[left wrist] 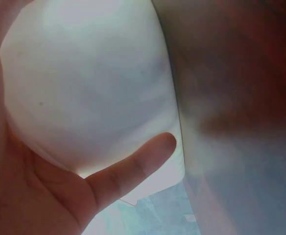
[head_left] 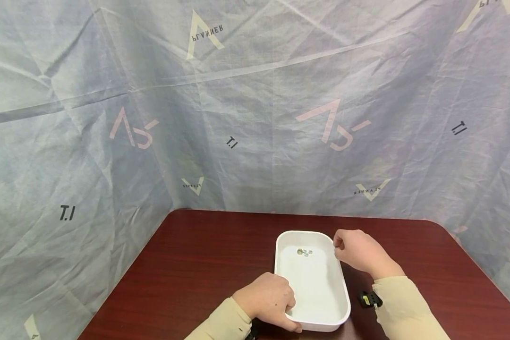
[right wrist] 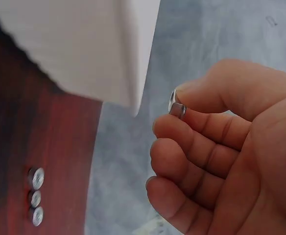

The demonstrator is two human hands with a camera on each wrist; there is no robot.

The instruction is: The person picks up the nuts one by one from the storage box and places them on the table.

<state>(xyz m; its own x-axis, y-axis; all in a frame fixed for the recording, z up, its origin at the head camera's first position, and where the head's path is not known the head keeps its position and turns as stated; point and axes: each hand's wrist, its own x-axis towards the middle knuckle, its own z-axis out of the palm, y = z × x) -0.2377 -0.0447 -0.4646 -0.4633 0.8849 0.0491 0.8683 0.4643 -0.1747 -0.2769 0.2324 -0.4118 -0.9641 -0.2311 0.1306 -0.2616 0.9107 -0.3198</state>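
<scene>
The white tray (head_left: 312,288) is a deep rectangular one with rounded corners. My left hand (head_left: 269,300) grips its near left corner, fingers over the rim and thumb along the outside wall (left wrist: 108,88). At the far right rim, my right hand (head_left: 359,250) is held beside the tray. In the right wrist view, thumb and index finger pinch a small silvery metal nut (right wrist: 177,110) with a thin disc-like flange; the other fingers are curled. Inside the tray, near its far end, lie several small metal pieces (head_left: 304,252), one of them yellowish.
Three small round metal pieces (right wrist: 36,178) stand in a row on the dark red wooden table (head_left: 221,255), outside the tray. A grey printed cloth (head_left: 255,141) hangs behind and beside the table. A black device (head_left: 369,299) is strapped at the right wrist.
</scene>
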